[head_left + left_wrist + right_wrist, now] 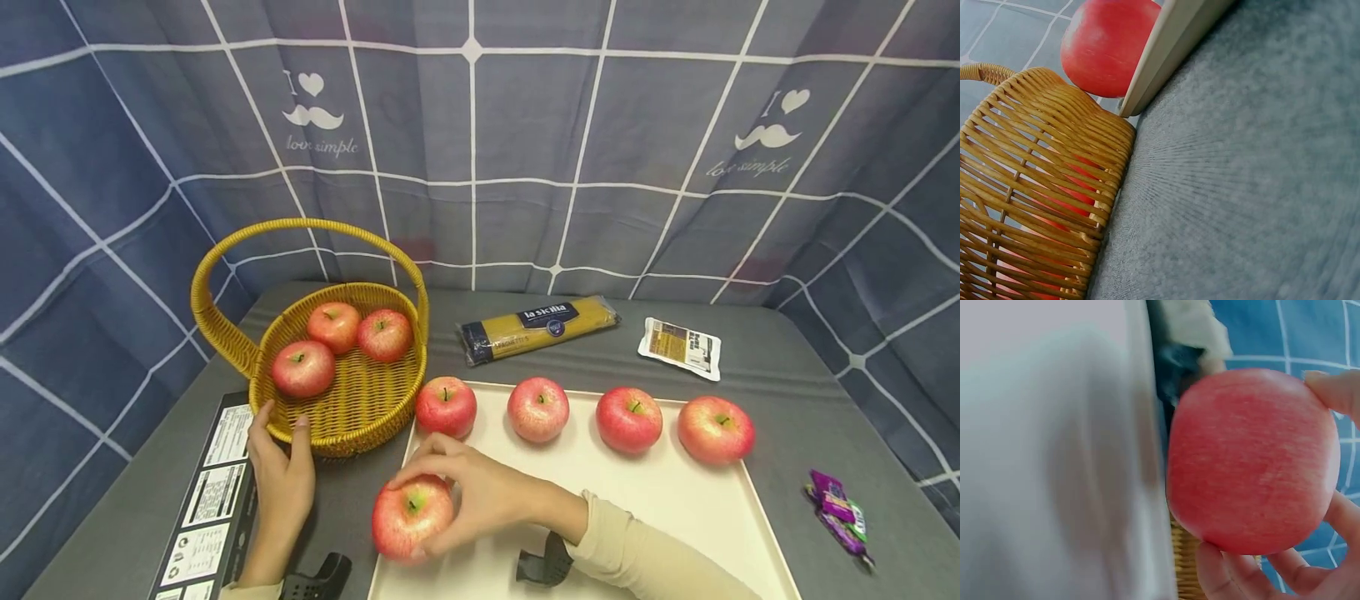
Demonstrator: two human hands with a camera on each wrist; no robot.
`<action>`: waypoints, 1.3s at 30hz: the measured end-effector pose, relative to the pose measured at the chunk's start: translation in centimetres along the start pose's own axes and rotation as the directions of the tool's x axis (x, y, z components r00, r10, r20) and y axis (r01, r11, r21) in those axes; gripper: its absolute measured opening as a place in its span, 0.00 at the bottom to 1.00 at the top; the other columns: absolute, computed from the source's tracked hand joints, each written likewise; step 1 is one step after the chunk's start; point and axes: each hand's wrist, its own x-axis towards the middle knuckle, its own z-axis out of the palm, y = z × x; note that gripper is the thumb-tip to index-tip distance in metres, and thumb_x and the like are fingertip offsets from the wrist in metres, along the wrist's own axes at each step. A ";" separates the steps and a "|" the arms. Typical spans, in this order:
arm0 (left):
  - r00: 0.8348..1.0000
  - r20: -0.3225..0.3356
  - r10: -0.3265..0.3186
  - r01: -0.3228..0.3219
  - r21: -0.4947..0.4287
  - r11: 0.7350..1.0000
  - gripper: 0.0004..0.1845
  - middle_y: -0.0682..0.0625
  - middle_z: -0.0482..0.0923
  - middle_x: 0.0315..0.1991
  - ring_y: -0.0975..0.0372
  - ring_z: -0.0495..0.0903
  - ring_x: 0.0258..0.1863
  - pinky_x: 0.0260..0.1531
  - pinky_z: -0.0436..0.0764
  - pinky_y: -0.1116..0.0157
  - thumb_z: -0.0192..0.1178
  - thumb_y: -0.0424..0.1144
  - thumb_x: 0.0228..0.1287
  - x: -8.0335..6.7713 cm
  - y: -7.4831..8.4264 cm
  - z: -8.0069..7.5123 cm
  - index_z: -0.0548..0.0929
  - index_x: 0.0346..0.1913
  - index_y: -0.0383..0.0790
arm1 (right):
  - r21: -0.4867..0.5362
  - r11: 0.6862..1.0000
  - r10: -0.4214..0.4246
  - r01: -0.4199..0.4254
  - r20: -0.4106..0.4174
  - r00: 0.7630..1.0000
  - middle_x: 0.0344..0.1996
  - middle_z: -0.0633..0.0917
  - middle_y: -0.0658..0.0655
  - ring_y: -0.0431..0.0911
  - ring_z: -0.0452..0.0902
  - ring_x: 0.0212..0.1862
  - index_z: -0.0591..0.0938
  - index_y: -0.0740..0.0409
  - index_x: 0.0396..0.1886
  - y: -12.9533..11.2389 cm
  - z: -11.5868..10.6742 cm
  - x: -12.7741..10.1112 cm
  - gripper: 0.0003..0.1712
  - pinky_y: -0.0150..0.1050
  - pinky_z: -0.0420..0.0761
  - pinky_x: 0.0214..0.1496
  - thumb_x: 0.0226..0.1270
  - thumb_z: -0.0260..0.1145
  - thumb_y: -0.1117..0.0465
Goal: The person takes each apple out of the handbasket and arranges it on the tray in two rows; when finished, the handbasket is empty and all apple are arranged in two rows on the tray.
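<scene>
My right hand (pixel 487 487) grips a red apple (pixel 411 518) from above, over the left edge of the cream tray (pixel 615 517). In the right wrist view, fingers and thumb hold that apple (pixel 1254 462) around its sides. My left hand (pixel 283 475) holds the near-left rim of the yellow wicker basket (pixel 360 408), thumb and fingertips at the rim. Three apples (pixel 303 368) lie inside the basket, towards its back and left. Several more apples (pixel 538 409) sit in a row along the tray's far edge. The left wrist view shows the basket's woven side (pixel 1041 187) close up, without my fingers.
Behind the tray lies a spaghetti pack (pixel 540 329), with a white-and-brown pouch (pixel 681 348) to its right. Purple-wrapped sweets (pixel 836 508) lie right of the tray. A black box with white labels (pixel 210 500) lies beside my left forearm. The basket's tall handle (pixel 307 223) arches up.
</scene>
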 end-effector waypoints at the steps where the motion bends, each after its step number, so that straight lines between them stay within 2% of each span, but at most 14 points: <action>1: 1.000 0.003 -0.002 0.002 0.000 1.000 0.28 0.33 0.51 0.64 0.42 0.49 0.67 0.63 0.49 0.43 0.46 0.43 0.66 0.0 0.0 0.0 0.54 0.66 0.40 | -0.004 1.000 -0.017 0.017 0.024 1.000 0.46 0.70 0.43 0.29 0.64 0.50 0.75 0.38 0.52 0.1 0.3 -0.5 0.35 0.25 0.68 0.53 0.39 0.76 0.50; 5: 1.000 0.005 -0.005 0.005 0.002 1.000 0.28 0.33 0.51 0.64 0.42 0.48 0.67 0.63 0.48 0.43 0.46 0.43 0.66 0.0 -0.2 0.1 0.54 0.66 0.40 | -0.032 0.998 -0.058 0.062 0.099 0.993 0.47 0.69 0.42 0.29 0.62 0.51 0.73 0.37 0.54 0.4 1.2 -1.7 0.35 0.22 0.66 0.53 0.42 0.74 0.49; 7: 1.000 -0.002 -0.002 0.002 0.000 1.000 0.28 0.33 0.52 0.64 0.42 0.49 0.67 0.63 0.49 0.43 0.46 0.43 0.66 0.0 -0.3 0.1 0.55 0.66 0.39 | -0.089 0.992 -0.080 0.092 0.123 0.989 0.49 0.68 0.41 0.28 0.61 0.53 0.71 0.36 0.56 0.6 1.4 -1.9 0.35 0.22 0.65 0.54 0.43 0.72 0.47; 12: 1.000 -0.011 -0.002 0.002 -0.004 1.000 0.27 0.32 0.52 0.64 0.42 0.49 0.67 0.62 0.49 0.43 0.46 0.43 0.66 0.0 -0.3 0.1 0.55 0.65 0.39 | -0.144 0.983 -0.087 0.114 0.184 0.979 0.51 0.67 0.38 0.26 0.60 0.55 0.64 0.34 0.61 0.7 1.2 -2.1 0.40 0.20 0.63 0.56 0.47 0.69 0.41; 16: 1.000 -0.011 -0.004 0.004 0.001 1.000 0.27 0.32 0.52 0.64 0.42 0.50 0.67 0.62 0.49 0.43 0.46 0.43 0.66 0.0 -0.2 0.1 0.55 0.66 0.39 | -0.118 0.988 -0.076 0.103 0.215 0.974 0.55 0.67 0.42 0.30 0.62 0.57 0.59 0.39 0.65 0.6 0.5 -1.9 0.46 0.23 0.63 0.59 0.47 0.69 0.41; 19: 1.000 -0.010 0.000 0.000 -0.002 1.000 0.27 0.32 0.52 0.63 0.41 0.50 0.66 0.62 0.49 0.43 0.47 0.43 0.66 0.0 -0.2 0.1 0.55 0.65 0.39 | -0.101 0.993 -0.041 0.060 0.180 0.983 0.58 0.68 0.46 0.35 0.65 0.58 0.58 0.42 0.66 0.4 -0.5 -1.2 0.44 0.27 0.65 0.61 0.52 0.67 0.43; 23: 1.000 -0.010 0.007 -0.007 -0.006 1.000 0.28 0.32 0.52 0.63 0.41 0.50 0.66 0.62 0.49 0.43 0.47 0.43 0.66 0.1 -0.1 0.1 0.55 0.65 0.39 | -0.092 0.995 0.049 -0.044 0.059 0.997 0.59 0.69 0.47 0.39 0.68 0.57 0.61 0.45 0.65 0.2 -2.4 1.3 0.36 0.31 0.68 0.59 0.58 0.62 0.44; 26: 1.000 -0.011 0.006 -0.006 -0.003 1.000 0.28 0.32 0.52 0.63 0.41 0.50 0.66 0.62 0.50 0.43 0.47 0.43 0.66 0.1 -0.1 0.1 0.55 0.65 0.39 | -0.091 0.988 0.120 -0.124 -0.047 0.992 0.57 0.72 0.49 0.41 0.70 0.56 0.64 0.47 0.63 0.5 -3.9 4.0 0.34 0.32 0.70 0.57 0.59 0.62 0.45; 30: 1.000 -0.011 -0.003 0.003 0.003 1.000 0.28 0.32 0.52 0.64 0.41 0.50 0.66 0.62 0.50 0.42 0.47 0.43 0.66 0.0 -0.2 0.1 0.55 0.66 0.40 | -0.079 0.967 0.231 -0.241 -0.117 0.966 0.56 0.74 0.53 0.44 0.72 0.55 0.65 0.50 0.63 1.7 -5.2 7.9 0.34 0.35 0.72 0.56 0.59 0.61 0.46; 33: 1.000 -0.012 -0.008 0.008 0.007 1.000 0.27 0.33 0.52 0.64 0.41 0.50 0.66 0.62 0.50 0.42 0.47 0.43 0.66 -0.1 -0.2 0.0 0.55 0.66 0.41 | -0.028 0.948 0.308 -0.316 -0.166 0.937 0.57 0.75 0.56 0.45 0.73 0.56 0.64 0.54 0.64 2.9 -5.6 10.7 0.35 0.35 0.72 0.56 0.59 0.61 0.47; 36: 1.000 -0.017 -0.001 0.001 0.008 1.000 0.27 0.32 0.52 0.63 0.40 0.50 0.66 0.62 0.50 0.42 0.47 0.43 0.66 -0.1 -0.2 0.0 0.55 0.66 0.40 | 0.093 0.937 0.348 -0.336 -0.211 0.914 0.54 0.77 0.58 0.47 0.74 0.55 0.64 0.55 0.64 3.9 -5.5 13.1 0.36 0.32 0.72 0.54 0.58 0.62 0.50; 39: 1.000 -0.014 0.001 -0.001 0.010 1.000 0.28 0.32 0.52 0.63 0.40 0.50 0.66 0.62 0.50 0.42 0.47 0.43 0.66 0.0 -0.2 0.1 0.55 0.66 0.40 | 0.139 0.925 0.376 -0.353 -0.218 0.900 0.57 0.74 0.59 0.46 0.76 0.52 0.63 0.54 0.65 4.7 -5.2 15.0 0.38 0.32 0.72 0.52 0.56 0.64 0.49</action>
